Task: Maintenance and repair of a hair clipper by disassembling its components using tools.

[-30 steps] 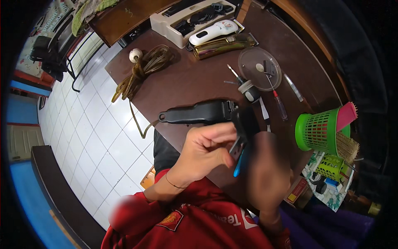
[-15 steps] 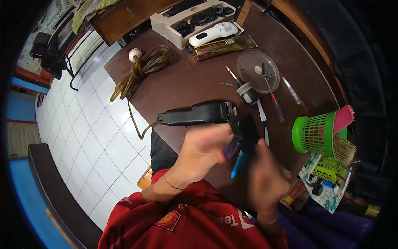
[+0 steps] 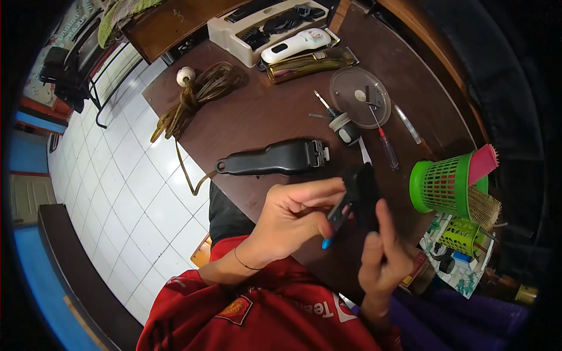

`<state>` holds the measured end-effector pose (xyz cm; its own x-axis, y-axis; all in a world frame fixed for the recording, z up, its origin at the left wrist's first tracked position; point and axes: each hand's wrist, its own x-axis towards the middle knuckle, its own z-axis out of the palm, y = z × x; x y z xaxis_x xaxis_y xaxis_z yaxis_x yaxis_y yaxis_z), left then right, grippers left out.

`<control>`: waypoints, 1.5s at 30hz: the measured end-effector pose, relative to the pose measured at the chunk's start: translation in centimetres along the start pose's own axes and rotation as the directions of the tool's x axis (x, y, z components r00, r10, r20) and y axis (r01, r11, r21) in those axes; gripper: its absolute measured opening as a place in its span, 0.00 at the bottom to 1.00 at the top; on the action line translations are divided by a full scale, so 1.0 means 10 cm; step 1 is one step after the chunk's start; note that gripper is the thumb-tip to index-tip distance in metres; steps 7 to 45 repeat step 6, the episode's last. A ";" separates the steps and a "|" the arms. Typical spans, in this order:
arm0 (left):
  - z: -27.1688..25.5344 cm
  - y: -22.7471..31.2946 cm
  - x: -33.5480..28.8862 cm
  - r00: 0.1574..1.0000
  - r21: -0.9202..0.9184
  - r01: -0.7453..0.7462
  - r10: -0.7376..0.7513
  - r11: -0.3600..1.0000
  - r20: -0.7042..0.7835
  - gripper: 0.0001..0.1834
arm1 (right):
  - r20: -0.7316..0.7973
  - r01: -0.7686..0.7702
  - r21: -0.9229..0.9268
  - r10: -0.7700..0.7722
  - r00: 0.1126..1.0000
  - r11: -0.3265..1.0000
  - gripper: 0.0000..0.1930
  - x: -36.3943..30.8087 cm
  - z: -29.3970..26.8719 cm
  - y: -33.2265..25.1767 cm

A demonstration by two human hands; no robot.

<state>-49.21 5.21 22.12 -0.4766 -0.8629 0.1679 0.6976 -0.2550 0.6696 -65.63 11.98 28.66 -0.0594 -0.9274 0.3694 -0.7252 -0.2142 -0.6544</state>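
Note:
Between thumb and fingers of my left hand point(image 3: 287, 219) is a small dark metal plate point(image 3: 337, 220), partly covered by the fingers. My right hand point(image 3: 384, 260) has its thumb and index finger at the edge of a dark, block-shaped black thing point(image 3: 361, 196). That black thing is blurred, and its kind cannot be made out; it overlaps the plate and the left fingertips. Beyond my left hand, a black hair clipper point(image 3: 272, 158) lies on its side on the brown table point(image 3: 263, 111). A blue tool end point(image 3: 327, 242) shows below the left thumb.
A screwdriver with a dark grip point(image 3: 345, 128), a clear round lid point(image 3: 345, 88) and a red-tipped screwdriver point(image 3: 387, 149) lie beyond. Farther back are white point(image 3: 298, 45) and gold clippers point(image 3: 310, 65). A green basket point(image 3: 439, 184) holds brushes at right; a coiled cord point(image 3: 199, 96) lies left.
My right hand has shifted slightly right and its fingers show more clearly. The black thing has moved a little right and down. My left hand has turned, and the metal plate now shows.

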 end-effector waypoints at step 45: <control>-0.06 0.12 -0.02 0.994 0.174 0.106 -0.104 0.979 -0.019 0.42 | 0.064 0.054 0.008 -0.054 0.996 0.999 0.22 0.01 -0.06 0.03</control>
